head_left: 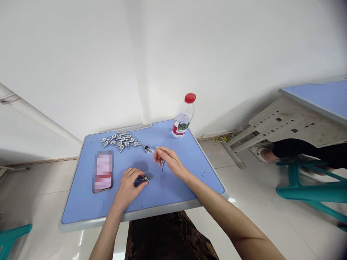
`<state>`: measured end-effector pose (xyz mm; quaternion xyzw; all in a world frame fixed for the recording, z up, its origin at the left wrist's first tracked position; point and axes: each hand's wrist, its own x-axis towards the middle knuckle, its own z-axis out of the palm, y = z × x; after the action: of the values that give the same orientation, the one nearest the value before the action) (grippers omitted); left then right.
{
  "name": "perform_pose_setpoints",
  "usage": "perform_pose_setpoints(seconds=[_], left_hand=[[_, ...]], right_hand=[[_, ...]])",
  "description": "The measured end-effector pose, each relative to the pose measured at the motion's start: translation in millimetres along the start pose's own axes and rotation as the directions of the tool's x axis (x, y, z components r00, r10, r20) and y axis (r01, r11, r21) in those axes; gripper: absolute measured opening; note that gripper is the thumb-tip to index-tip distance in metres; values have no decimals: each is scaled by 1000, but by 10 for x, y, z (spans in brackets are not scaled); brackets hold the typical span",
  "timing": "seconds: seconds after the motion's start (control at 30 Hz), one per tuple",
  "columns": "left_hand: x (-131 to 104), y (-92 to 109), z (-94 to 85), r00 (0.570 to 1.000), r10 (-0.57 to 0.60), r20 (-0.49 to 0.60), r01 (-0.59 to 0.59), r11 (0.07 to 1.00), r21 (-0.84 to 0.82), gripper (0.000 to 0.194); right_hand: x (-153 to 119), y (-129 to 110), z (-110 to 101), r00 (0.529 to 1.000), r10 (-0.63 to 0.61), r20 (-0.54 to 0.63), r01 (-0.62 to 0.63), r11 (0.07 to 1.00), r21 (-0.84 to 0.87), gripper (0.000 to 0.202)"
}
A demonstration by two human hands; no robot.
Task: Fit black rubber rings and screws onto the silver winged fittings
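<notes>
Low over the front middle of the desk, my left hand (129, 185) pinches a small metal fitting (145, 178) with dark parts between thumb and fingers. To its right, my right hand (170, 160) is closed on a thin metal rod-like piece (163, 167) that points down; its upper end is hidden by the fingers. Just beyond that hand lie a few loose metal pieces, one with a round black part (146, 147). Farther left, a pile of similar silver metal parts (121, 141) is spread near the back of the desk.
A phone (103, 171) with a lit, blurred screen lies at the left of the blue desk (81, 206). A red-capped water bottle (182, 121) stands at the back right. Beyond are a white wall, another desk (322, 97) and a teal stool (311, 193) with a person's legs nearby.
</notes>
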<state>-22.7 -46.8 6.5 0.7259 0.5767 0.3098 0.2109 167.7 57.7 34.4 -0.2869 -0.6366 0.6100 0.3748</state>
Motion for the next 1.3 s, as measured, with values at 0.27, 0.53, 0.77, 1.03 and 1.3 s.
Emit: perform_pose_setpoints(seconds=[0.27, 0.53, 0.77, 1.03, 1.3], left_hand=[[-12, -33, 21, 999, 41, -10, -40, 999, 14, 10], [-11, -21, 17, 1000, 28, -2, -28, 999, 26, 9], [-12, -51, 38, 1000, 27, 4, -27, 999, 37, 11], [-2, -56, 22, 999, 25, 33, -26, 1000, 15, 14], [-10, -6, -16, 1000, -10, 17, 11, 998, -58, 26]], right_hand=[[-16, -24, 43, 995, 75, -61, -71, 995, 65, 38], [-32, 31, 93, 999, 22, 36, -24, 999, 41, 33], [59, 79, -89, 960, -41, -276, 51, 998, 28, 27], [122, 98, -242, 890, -167, -425, 70, 970, -233, 24], [194, 188, -307, 858, -419, -297, 96, 699, -709, 14]])
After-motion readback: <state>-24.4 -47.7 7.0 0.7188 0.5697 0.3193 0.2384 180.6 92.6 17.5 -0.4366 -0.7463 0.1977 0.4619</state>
